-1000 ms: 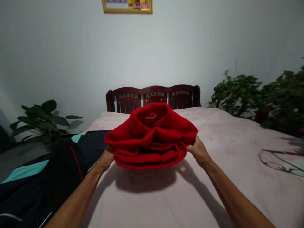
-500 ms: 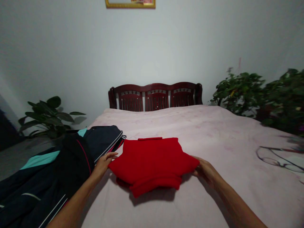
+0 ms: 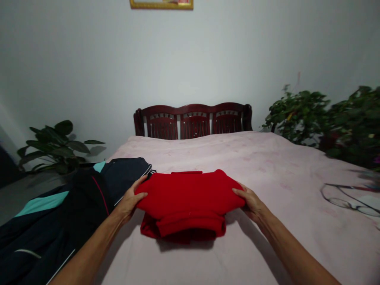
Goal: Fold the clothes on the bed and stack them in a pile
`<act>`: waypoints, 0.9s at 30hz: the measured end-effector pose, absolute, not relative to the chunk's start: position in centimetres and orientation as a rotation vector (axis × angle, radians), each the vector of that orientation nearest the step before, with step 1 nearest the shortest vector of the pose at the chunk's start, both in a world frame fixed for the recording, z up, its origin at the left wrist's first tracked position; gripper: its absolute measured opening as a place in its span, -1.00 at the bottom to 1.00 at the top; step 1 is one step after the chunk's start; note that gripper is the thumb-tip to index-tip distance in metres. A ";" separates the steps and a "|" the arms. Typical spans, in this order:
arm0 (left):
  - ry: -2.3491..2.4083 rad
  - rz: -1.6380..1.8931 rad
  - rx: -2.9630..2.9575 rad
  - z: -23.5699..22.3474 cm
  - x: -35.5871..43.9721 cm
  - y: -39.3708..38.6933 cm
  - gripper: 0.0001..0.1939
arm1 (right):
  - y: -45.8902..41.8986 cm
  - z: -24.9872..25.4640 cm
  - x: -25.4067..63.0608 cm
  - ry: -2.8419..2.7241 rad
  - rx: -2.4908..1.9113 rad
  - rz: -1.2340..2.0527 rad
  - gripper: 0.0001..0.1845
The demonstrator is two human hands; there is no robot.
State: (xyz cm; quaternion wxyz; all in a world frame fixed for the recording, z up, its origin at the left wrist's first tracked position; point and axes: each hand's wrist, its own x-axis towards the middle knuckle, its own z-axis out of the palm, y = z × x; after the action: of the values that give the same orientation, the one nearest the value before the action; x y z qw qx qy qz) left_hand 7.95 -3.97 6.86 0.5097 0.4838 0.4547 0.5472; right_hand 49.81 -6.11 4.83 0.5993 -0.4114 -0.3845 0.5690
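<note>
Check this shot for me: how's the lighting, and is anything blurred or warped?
In the head view, the light is dim with no visible glare; soft shadows fall on the pink bedsheet under the red garment, left hand and right hand. Also in the head view, the eyeglasses and leafy plant at right look soft, and the wide lens bows the bed's edges.

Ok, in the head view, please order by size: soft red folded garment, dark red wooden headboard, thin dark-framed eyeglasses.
First, unranked: the soft red folded garment and the dark red wooden headboard look alike; the garment is nearer the camera. Last: the thin dark-framed eyeglasses.
</note>
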 end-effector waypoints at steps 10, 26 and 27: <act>1.463 1.021 1.548 5.1 6.6 -3.3 -0.42 | -5.9 -0.2 50.2 -0.968 -1.179 1.387 -0.48; 1.986 0.378 2.559 2.1 20.0 -4.0 -0.29 | -5.9 3.0 39.6 -2.223 -1.703 -0.005 -0.29; 1.982 0.366 2.558 1.8 19.6 -3.9 -0.27 | -5.6 2.6 40.4 -2.173 -1.751 -0.015 -0.27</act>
State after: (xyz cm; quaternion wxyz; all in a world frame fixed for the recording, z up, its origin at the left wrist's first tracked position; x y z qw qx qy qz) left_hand 19.64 -3.87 1.81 -0.0577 0.7842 0.6076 0.1123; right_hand 40.44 -5.57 2.60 0.1744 -0.6178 -0.7668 -0.0052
